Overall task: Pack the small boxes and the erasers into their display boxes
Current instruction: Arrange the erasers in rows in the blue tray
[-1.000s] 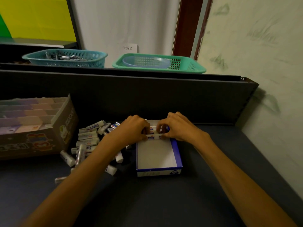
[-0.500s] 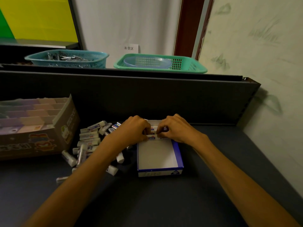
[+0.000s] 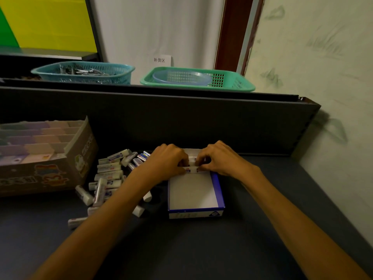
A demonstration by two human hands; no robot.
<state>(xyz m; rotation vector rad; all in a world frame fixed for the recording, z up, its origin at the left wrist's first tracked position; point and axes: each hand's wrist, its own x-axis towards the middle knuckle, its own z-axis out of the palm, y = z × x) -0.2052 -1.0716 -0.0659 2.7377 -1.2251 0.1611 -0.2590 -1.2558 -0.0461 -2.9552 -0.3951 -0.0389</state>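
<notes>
Fingers (image 3: 182,161) of left hand (image 3: 167,158) and right hand (image 3: 217,158) pinch eraser (image 3: 191,169) by its ends at far end of blue display box (image 3: 219,190). Loose erasers (image 3: 109,174) left of box. I judge: crooked seating may jam row.

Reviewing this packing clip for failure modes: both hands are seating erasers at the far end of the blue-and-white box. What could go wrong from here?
1. The left forearm lies over the loose erasers; pulling back could scatter them.
2. Both hands, left hand and right hand, hide the row held at the far end of the display box, so a tilted eraser might go unnoticed.
3. The box looks light and mostly unfilled; pressing at one end may shift it.
</notes>
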